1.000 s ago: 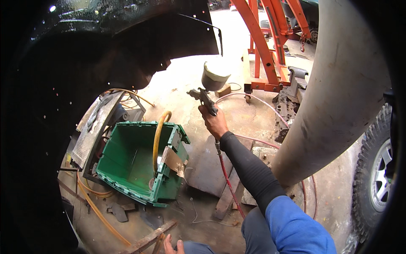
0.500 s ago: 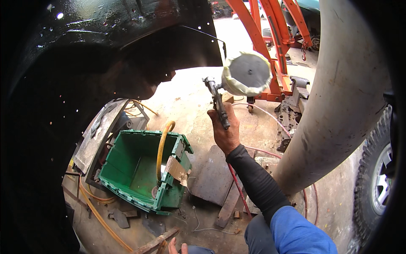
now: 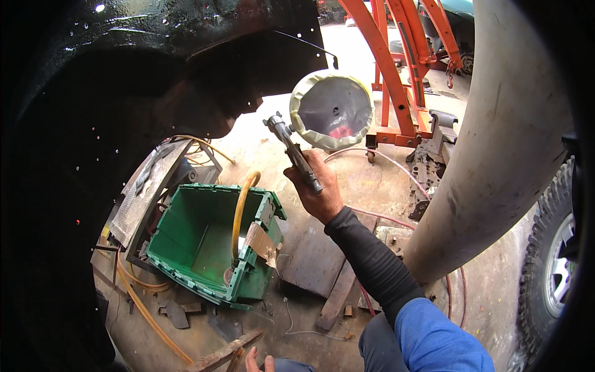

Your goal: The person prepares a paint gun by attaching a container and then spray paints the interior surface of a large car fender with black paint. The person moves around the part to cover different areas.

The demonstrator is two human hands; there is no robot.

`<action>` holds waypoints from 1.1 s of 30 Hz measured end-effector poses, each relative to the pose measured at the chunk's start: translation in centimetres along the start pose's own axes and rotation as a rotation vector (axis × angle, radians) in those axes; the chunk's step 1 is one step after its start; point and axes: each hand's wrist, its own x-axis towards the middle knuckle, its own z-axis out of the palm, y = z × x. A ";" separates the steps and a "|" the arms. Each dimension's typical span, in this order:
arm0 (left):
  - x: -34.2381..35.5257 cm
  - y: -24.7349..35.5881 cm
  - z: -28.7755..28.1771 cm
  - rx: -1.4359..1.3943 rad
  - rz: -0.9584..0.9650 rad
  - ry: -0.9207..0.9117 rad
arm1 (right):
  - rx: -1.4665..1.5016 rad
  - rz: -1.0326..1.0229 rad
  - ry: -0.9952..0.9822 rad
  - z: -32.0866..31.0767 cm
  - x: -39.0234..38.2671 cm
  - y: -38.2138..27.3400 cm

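Observation:
My right hand (image 3: 323,197) is wrapped round the handle of a spray gun (image 3: 294,150), held up at the middle of the view. Its round cup (image 3: 328,106) has a dark top and pale masking tape round the rim. Left of the gun and above it is a glossy black vehicle panel (image 3: 186,37); the gun stands apart from it. Only the fingertips of my left hand (image 3: 260,363) show, at the bottom edge by my knee. They look stretched out with nothing in them, near a rusty metal bar (image 3: 229,351).
A green plastic crate (image 3: 251,288) with a yellow hose (image 3: 237,214) over its side stands left of centre. A thick pale column (image 3: 477,161) rises on the right, by a tyre (image 3: 538,273). Behind stands an orange hoist (image 3: 384,62). A red hose (image 3: 378,217) crosses the floor.
My right hand has moved the spray gun left and slightly down. The cup has tilted, so more of its top faces me, with a red reflection on it.

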 end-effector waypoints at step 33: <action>0.5 -1.1 0.6 -0.077 0.085 -0.013 | 0.002 -0.009 0.205 -5.2 3.7 -4.9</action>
